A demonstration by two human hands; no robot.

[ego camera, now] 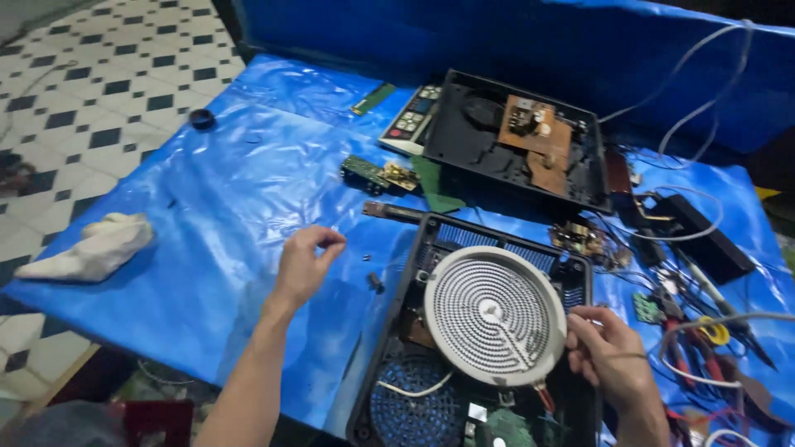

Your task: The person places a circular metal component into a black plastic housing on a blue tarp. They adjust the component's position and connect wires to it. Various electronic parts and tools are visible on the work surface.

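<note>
Open black plastic cooker case (414, 273) lies on blue bench (232, 190), lid already off. Right hand (609, 356) grip pinches round white heater coil disc (494, 314) rim, disc not lifted out. Left hand (305, 263) grip pinched shut over bench; too small to tell what it holds.

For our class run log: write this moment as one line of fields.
left hand: raised, fingers pinched, above blue sheet | right hand: on rim of round heating coil | coil: in open black casing
</note>
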